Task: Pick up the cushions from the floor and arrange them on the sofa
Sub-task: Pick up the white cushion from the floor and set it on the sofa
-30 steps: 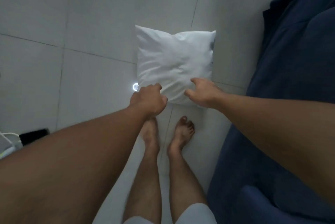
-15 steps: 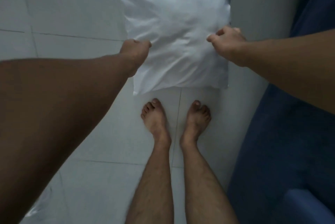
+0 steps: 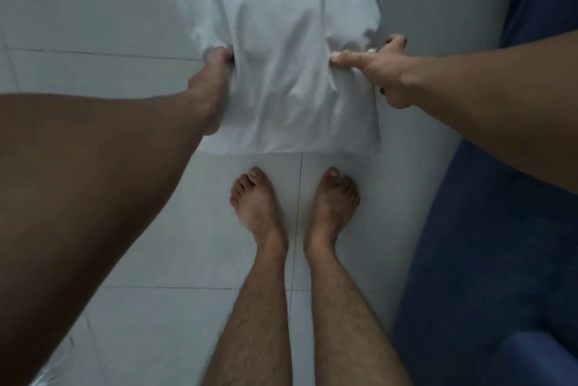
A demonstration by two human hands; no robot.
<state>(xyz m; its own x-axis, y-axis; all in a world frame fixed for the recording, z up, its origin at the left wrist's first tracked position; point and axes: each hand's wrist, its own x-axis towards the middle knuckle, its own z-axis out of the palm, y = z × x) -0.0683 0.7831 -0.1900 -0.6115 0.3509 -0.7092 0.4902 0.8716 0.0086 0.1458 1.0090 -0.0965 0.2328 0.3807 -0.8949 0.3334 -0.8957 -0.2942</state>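
Both hands clutch a white cushion [image 3: 281, 51] above the floor [image 3: 175, 238]. Left hand [image 3: 210, 88] and right hand [image 3: 380, 72] pinch its side edges. A sofa [image 3: 488, 245] stands right.

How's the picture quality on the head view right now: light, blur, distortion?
Head view: dim, flat, bluish light with no glare; wide-angle stretch makes the left forearm loom large; white cushion is soft and cropped at the top; left hand and right hand are slightly smeared; sofa is dark.

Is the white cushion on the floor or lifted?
Lifted: both the left hand and right hand grip the white cushion above the feet.
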